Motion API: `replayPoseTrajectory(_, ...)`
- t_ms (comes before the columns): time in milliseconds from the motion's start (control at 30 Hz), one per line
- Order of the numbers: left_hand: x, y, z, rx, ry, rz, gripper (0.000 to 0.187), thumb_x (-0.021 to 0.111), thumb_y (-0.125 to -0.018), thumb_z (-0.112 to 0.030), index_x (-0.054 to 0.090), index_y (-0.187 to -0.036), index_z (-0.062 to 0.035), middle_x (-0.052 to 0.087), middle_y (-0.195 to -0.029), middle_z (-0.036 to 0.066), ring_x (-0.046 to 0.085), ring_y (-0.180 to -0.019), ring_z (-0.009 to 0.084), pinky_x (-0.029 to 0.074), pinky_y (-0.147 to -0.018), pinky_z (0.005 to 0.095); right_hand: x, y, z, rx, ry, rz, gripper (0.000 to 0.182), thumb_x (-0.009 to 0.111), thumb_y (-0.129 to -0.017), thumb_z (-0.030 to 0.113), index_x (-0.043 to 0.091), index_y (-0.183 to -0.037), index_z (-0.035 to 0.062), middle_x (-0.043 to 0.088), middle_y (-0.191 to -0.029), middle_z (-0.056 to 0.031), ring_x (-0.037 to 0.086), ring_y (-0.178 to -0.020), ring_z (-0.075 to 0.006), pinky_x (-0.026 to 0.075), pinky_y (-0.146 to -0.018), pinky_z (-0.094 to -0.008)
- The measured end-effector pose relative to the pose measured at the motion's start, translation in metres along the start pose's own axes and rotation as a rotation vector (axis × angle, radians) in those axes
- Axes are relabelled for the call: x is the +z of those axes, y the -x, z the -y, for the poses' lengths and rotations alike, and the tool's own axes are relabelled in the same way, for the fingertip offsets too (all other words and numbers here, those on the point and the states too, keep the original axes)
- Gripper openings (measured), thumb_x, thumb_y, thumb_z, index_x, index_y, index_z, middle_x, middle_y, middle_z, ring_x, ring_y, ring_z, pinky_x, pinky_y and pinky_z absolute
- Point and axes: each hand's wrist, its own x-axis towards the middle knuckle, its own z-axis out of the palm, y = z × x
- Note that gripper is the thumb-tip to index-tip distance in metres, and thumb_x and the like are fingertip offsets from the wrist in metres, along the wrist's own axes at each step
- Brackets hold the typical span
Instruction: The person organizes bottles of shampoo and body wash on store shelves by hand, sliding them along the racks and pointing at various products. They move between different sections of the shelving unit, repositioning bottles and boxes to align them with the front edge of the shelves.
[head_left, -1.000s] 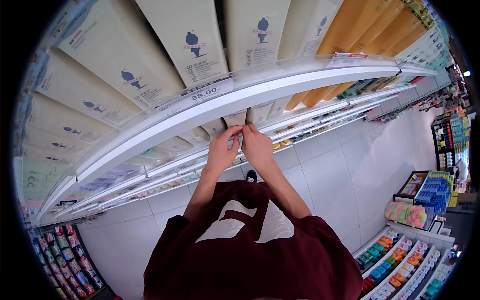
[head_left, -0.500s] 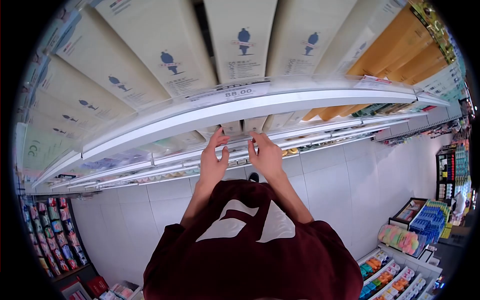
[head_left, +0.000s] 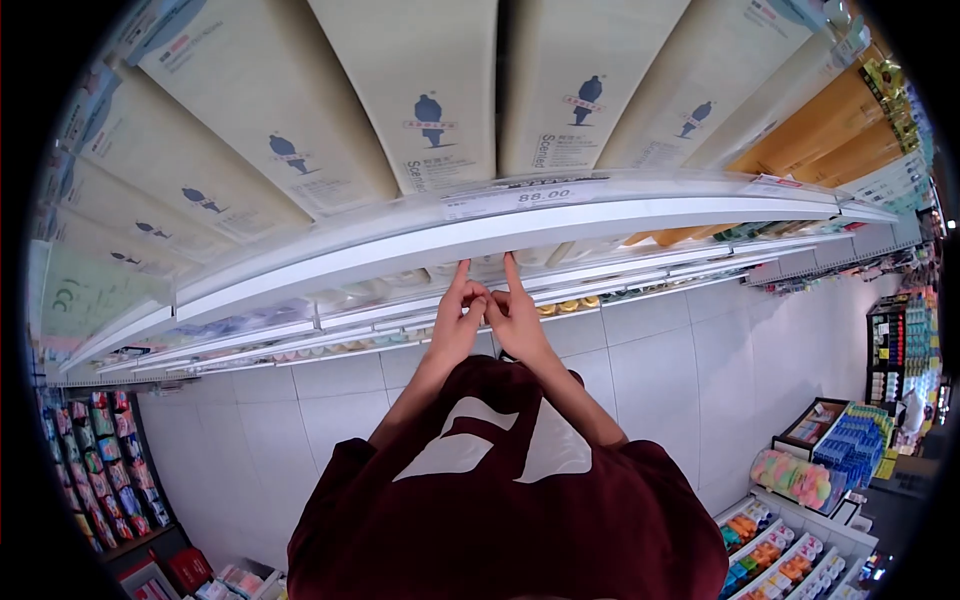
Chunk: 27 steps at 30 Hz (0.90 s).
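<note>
Pale, cream-toned packages [head_left: 487, 268] stand on the lower shelf, partly hidden beneath the white upper shelf edge [head_left: 400, 243]. I judge them moderately heavy if full, stiff enough to stand, and smooth enough to slip; low, opposite sides look the best hold. I see the left hand [head_left: 456, 322] and right hand [head_left: 514, 322] just beside them, each index finger stretched forward, the other fingers loosely bent, thumbs close between. Neither has hold of anything that I can see; whether the fingertips touch a package, I cannot tell. Above, clear plastic edging carries an 88.00 price label [head_left: 545, 196], with large cream packs [head_left: 428, 85] behind and orange ones [head_left: 815, 125] to the right. Pale floor tiles [head_left: 655, 365] spread below, reaching a rack of colourful packets [head_left: 112, 470] and blue stacked goods [head_left: 855, 440].
</note>
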Motion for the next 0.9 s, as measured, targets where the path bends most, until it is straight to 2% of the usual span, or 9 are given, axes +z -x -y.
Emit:
replayPoseTrajectory(67, -0.001, 0.001, -0.004, -0.054, 0.058, 0.01, 0.073, 0.051, -0.096, 0.004, 0.02, -0.162, -0.0036, 0.063, -0.098, 0.006, 0.06, -0.089, 0.014, 0.048, -0.091, 0.0282, 0.003, 0.001, -0.003, 0.027, -0.087, -0.007, 0.084, 0.056, -0.093, -0.001, 0.007, -0.161, -0.0014, 0.066, -0.072, -0.016, 0.062, -0.061, -0.0175, 0.049, -0.063, -0.0286)
replayPoseTrajectory(167, -0.001, 0.002, 0.0, -0.012, 0.017, 0.01, 0.072, 0.05, -0.097, 0.004, 0.022, -0.162, -0.0036, 0.063, -0.098, 0.006, 0.06, -0.089, 0.0134, 0.048, -0.091, 0.0285, 0.005, 0.003, 0.0, 0.041, -0.09, -0.029, 0.085, 0.055, -0.092, -0.003, 0.008, -0.162, 0.0007, 0.064, -0.069, -0.0125, 0.056, -0.06, -0.0136, 0.047, -0.062, -0.0267)
replayPoseTrajectory(367, -0.001, 0.01, 0.0, 0.046, -0.003, 0.036, 0.072, 0.051, -0.098, 0.004, 0.022, -0.163, -0.006, 0.065, -0.097, 0.007, 0.061, -0.088, 0.0132, 0.049, -0.091, 0.0289, 0.01, 0.011, -0.013, 0.012, -0.144, -0.067, 0.087, 0.056, -0.09, -0.005, 0.01, -0.164, 0.0047, 0.06, -0.066, -0.0079, 0.055, -0.06, -0.0109, 0.046, -0.062, -0.0252)
replayPoseTrajectory(500, 0.001, 0.011, 0.002, 0.066, 0.002, 0.033, 0.072, 0.051, -0.098, 0.003, 0.021, -0.163, -0.0069, 0.066, -0.097, 0.007, 0.061, -0.088, 0.0129, 0.049, -0.091, 0.0289, 0.012, 0.01, -0.019, -0.027, -0.139, -0.08, 0.088, 0.055, -0.09, -0.006, 0.01, -0.164, 0.0053, 0.06, -0.066, -0.0072, 0.054, -0.061, -0.0101, 0.046, -0.062, -0.0252)
replayPoseTrajectory(567, 0.001, 0.011, 0.002, 0.06, -0.001, 0.03, 0.071, 0.051, -0.098, 0.003, 0.022, -0.163, -0.0068, 0.065, -0.097, 0.006, 0.061, -0.088, 0.0124, 0.049, -0.09, 0.0287, 0.013, 0.01, -0.023, -0.002, -0.244, -0.077, 0.088, 0.055, -0.09, -0.007, 0.01, -0.164, 0.0056, 0.061, -0.068, -0.0072, 0.055, -0.062, -0.0099, 0.046, -0.063, -0.0247)
replayPoseTrajectory(900, 0.004, 0.016, 0.002, 0.072, -0.013, 0.02, 0.071, 0.052, -0.097, 0.004, 0.025, -0.162, -0.0065, 0.065, -0.098, 0.006, 0.059, -0.088, 0.011, 0.049, -0.087, 0.027, 0.01, 0.011, -0.019, 0.024, -0.236, -0.05, 0.087, 0.053, -0.09, -0.01, 0.01, -0.164, 0.0062, 0.063, -0.071, -0.0065, 0.054, -0.064, -0.008, 0.045, -0.064, -0.0229)
